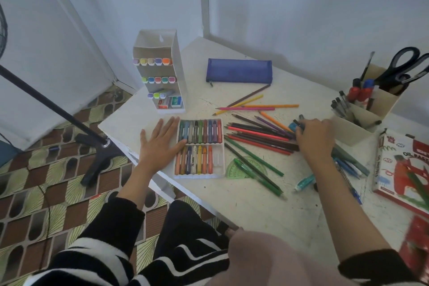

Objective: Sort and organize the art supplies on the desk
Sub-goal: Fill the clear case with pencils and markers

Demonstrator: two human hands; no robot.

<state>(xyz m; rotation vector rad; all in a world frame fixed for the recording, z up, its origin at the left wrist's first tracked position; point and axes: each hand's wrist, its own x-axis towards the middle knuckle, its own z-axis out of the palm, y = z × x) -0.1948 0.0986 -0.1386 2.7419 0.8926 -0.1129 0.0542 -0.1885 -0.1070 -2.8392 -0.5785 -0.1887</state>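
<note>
The tray of oil pastels lies flat on the white bench, near its front-left edge, and serves as the landmark here. It holds two rows of crayon sticks, the far row full, the near row with one slot bare at its right end.

The left hand rests palm down with its fingers spread wide, just left of the tray; the fingertips touch the tray's left rim and nothing is held.

Right of the tray a loose heap of coloured pencils fans across the bench, their points aimed toward the tray. The right hand sits at the far right end of that heap, fingers curled down over the pencil ends and a small blue-and-black thing; whether it truly grips them cannot be told.

Just beyond the tray's near-right corner lies a green protractor with a green pen across it. Behind the tray stands a white marker rack with pastel caps in tiers, and right of that rack a blue pencil case lies flat.

Far right of the tray, a beige organiser holds pens, glue sticks and black scissors. An oil pastel box lies at the bench's right edge.
</note>
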